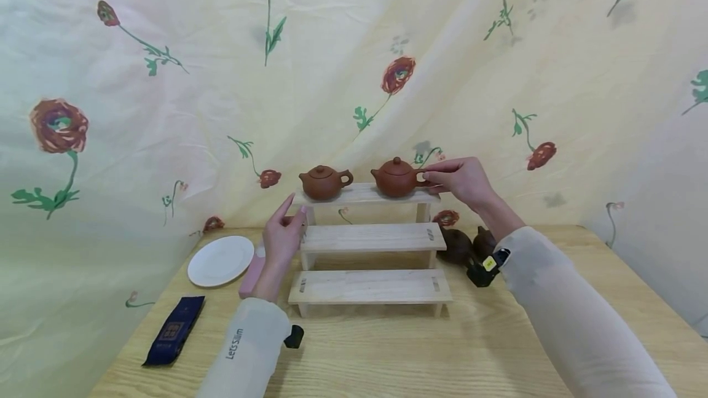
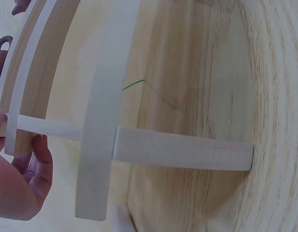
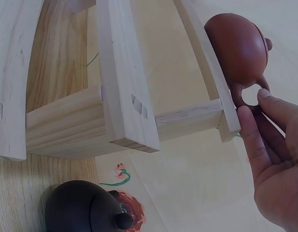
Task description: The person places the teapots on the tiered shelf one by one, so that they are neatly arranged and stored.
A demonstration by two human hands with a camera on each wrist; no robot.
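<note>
Wooden stand (image 1: 370,237), three-tiered, pale: being displayed at the centre of the frame, on the bench (image 1: 359,352). Red-brown teapot (image 1: 396,179), first of two: being supported by the top tier (image 1: 359,192), just right of centre, its spout being turned to the left of the frame; its handle is being pinched between thumb and fingers by the right hand (image 1: 463,182). Second red-brown teapot (image 1: 322,184): being carried upright on the same tier, towards its left end, apart from the first and being touched by neither of the hands. Left hand (image 1: 282,238): being closed about the left end of the top tier, the thumb and curled fingers being shown on it in the left wrist view. Dark teapots (image 1: 456,247), two: being kept on the bench at the stand's right side, partly being hidden by the stand and the right arm. White plate (image 1: 221,261), pink box (image 1: 252,275) and dark blue packet (image 1: 174,330): being held in the left part of the frame, on the bench. State of progress, as judged: the upper pair is seemingly being finished, with the right hand's release outstanding; the dark pair is being left off the stand, apparently unplaced.
</note>
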